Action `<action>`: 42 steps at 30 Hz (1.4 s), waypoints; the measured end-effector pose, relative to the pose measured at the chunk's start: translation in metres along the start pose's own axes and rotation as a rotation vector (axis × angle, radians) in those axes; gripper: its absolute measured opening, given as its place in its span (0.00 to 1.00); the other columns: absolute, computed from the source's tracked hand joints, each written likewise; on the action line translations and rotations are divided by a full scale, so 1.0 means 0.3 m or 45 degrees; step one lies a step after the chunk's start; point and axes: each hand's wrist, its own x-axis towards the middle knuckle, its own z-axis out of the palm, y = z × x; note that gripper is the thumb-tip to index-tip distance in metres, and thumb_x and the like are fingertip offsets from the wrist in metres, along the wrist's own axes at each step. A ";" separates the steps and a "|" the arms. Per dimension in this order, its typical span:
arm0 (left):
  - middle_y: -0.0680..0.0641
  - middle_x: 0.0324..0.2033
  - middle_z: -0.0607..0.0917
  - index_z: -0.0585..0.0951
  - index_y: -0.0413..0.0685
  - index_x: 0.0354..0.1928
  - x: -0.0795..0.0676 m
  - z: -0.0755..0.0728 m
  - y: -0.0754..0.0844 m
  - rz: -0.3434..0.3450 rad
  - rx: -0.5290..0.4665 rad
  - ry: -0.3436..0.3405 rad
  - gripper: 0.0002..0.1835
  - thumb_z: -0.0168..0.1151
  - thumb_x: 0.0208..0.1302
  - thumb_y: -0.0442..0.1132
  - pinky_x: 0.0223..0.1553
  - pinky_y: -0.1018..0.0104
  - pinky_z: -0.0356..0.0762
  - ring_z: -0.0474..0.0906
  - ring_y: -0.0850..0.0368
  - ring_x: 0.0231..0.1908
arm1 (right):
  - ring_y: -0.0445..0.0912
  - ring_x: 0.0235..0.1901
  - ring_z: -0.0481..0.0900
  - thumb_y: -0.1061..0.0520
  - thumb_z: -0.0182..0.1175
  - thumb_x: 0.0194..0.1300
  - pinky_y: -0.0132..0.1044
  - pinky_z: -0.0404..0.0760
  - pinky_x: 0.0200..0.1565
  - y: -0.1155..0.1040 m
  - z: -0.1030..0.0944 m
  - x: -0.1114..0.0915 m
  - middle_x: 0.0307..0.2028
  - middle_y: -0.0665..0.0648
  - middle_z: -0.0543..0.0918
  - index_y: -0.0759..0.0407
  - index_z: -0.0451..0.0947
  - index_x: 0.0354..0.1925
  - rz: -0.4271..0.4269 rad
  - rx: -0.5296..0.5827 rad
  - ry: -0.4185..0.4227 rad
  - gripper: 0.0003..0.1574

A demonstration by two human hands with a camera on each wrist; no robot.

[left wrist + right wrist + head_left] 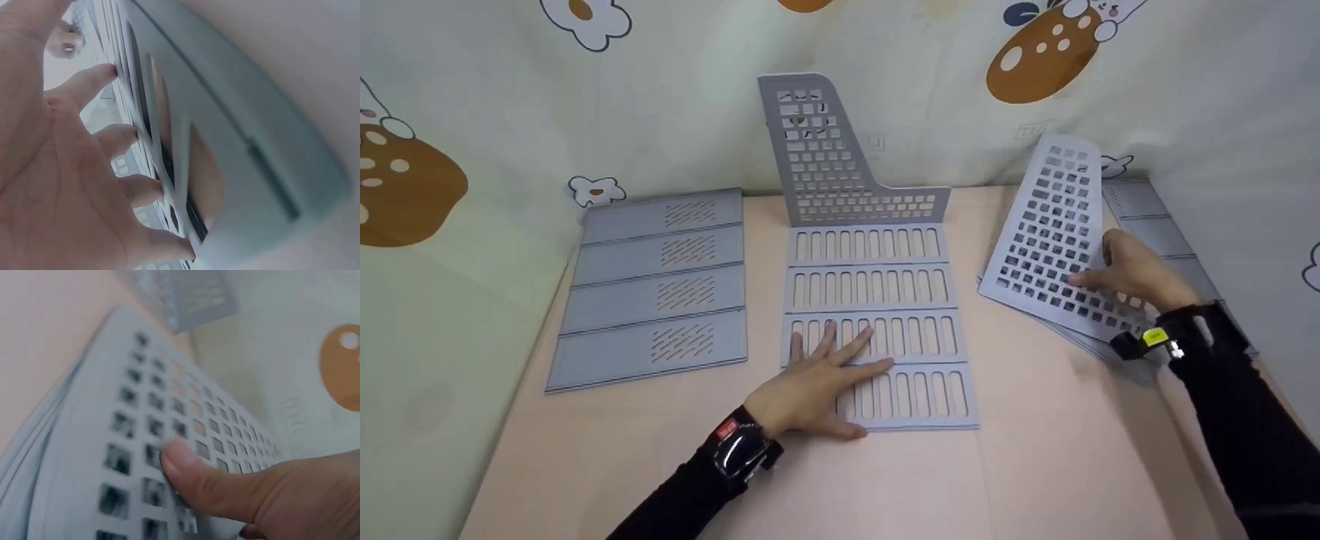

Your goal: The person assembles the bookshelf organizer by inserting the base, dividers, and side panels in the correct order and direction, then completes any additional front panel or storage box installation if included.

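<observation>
My left hand (817,386) lies with spread, straight fingers on a grey slotted panel (870,268) flat on the table. In the left wrist view its fingertips (126,133) touch the slotted surface. At the panel's far end a grey side panel (851,180) with square holes stands upright, its top stepped down to the right. On the right, my right hand (1140,270) grips a perforated grey panel (1048,225) by its right edge. The thumb (191,472) presses on its face; the other fingers are mostly hidden behind. This panel is tilted over more grey sheets.
At the left, grey panels (652,281) with diagonal slits lie flat. More grey panels (1155,217) lie at the right, partly under the lifted one. A patterned curtain (922,90) hangs behind the pale table (900,480).
</observation>
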 end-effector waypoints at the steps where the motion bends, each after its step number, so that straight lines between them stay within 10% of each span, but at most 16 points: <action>1: 0.52 0.79 0.43 0.60 0.76 0.78 0.001 0.001 0.000 0.001 0.005 -0.001 0.52 0.75 0.52 0.64 0.61 0.20 0.27 0.34 0.27 0.73 | 0.53 0.32 0.84 0.54 0.71 0.66 0.41 0.85 0.32 -0.004 -0.010 -0.007 0.40 0.71 0.81 0.75 0.62 0.57 -0.061 0.087 -0.002 0.37; 8: 0.51 0.79 0.43 0.59 0.76 0.78 0.005 0.000 0.001 0.014 0.047 0.009 0.52 0.74 0.52 0.66 0.62 0.22 0.26 0.35 0.26 0.73 | 0.41 0.43 0.86 0.76 0.63 0.64 0.30 0.84 0.41 -0.081 -0.027 -0.009 0.51 0.69 0.84 0.64 0.72 0.67 -0.638 0.125 0.244 0.34; 13: 0.49 0.79 0.43 0.58 0.75 0.79 0.010 0.005 0.009 0.011 0.080 0.012 0.54 0.74 0.51 0.68 0.62 0.21 0.26 0.35 0.25 0.73 | 0.46 0.44 0.86 0.73 0.64 0.65 0.24 0.81 0.44 -0.105 0.029 0.055 0.48 0.61 0.87 0.67 0.79 0.58 -0.787 0.018 0.418 0.23; 32: 0.48 0.79 0.41 0.57 0.76 0.79 0.010 0.014 0.011 0.000 0.069 -0.002 0.52 0.71 0.54 0.69 0.62 0.21 0.27 0.33 0.24 0.72 | 0.56 0.49 0.84 0.70 0.63 0.68 0.43 0.83 0.51 -0.134 0.063 0.113 0.50 0.61 0.86 0.67 0.77 0.58 -0.700 -0.082 0.351 0.21; 42: 0.49 0.79 0.41 0.57 0.77 0.78 0.014 0.013 0.008 -0.011 0.061 -0.017 0.51 0.71 0.54 0.68 0.62 0.22 0.26 0.33 0.25 0.72 | 0.55 0.48 0.85 0.71 0.63 0.68 0.31 0.82 0.49 -0.144 0.063 0.115 0.49 0.60 0.86 0.66 0.78 0.57 -0.729 -0.088 0.342 0.20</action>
